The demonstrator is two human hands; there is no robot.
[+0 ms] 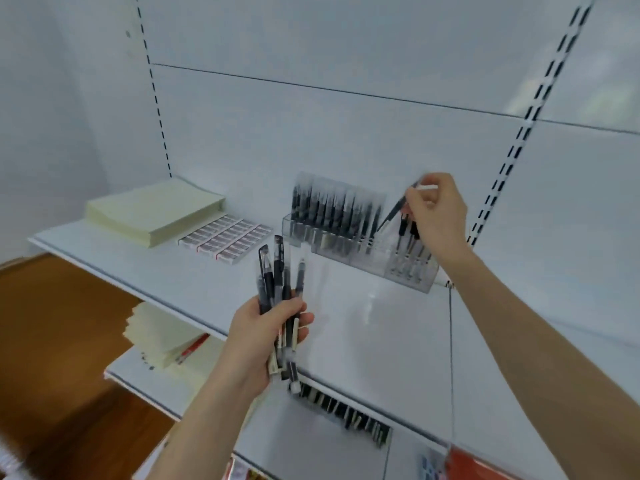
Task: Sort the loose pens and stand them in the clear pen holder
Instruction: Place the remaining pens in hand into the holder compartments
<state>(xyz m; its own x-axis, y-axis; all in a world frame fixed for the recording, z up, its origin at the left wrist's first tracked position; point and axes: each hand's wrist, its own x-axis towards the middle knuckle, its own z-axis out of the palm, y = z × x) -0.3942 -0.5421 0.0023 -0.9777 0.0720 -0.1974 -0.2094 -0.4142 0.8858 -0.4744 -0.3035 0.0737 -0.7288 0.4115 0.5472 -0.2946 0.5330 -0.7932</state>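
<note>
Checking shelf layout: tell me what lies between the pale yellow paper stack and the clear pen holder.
In the head view, a block of small white-and-red packets lies on the shelf between them.

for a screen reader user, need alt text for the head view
A person's right hand pinches a black pen, tilted, its tip at a clear pen holder that stands on a white shelf with many pens upright in it. The left hand grips a bundle of pens; a paper stack and small boxes lie further left on the shelf.

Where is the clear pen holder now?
Head view: the clear pen holder stands on the shelf right of the eraser boxes, beneath the right hand.
</note>
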